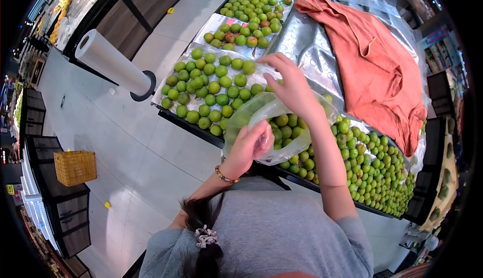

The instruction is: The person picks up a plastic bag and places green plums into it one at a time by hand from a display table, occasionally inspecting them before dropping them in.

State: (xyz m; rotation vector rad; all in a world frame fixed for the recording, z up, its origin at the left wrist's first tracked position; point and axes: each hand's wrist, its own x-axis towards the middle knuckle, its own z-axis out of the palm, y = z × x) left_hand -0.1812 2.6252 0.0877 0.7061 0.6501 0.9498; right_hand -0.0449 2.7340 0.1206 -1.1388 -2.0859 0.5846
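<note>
My left hand (250, 146) is closed on the near rim of a clear plastic bag (282, 156), held with its mouth spread wide. Several round green fruits (287, 129) that look like limes show inside the bag's mouth. Above the far rim, my right hand (288, 83) reaches out with thumb and fingers apart and nothing between them. Its fingertips are close to a green fruit (249, 67) at the edge of the loose fruits (211, 88) spread on the display stand. A beaded bracelet (226, 175) circles my left wrist.
More green fruits (375, 170) are heaped on the right, and others (251, 14) lie at the back. An orange-red cloth (372, 72) covers part of the silvery padded liner (312, 47). To the left stand a plastic bag roll (113, 63) and a yellow basket (75, 168).
</note>
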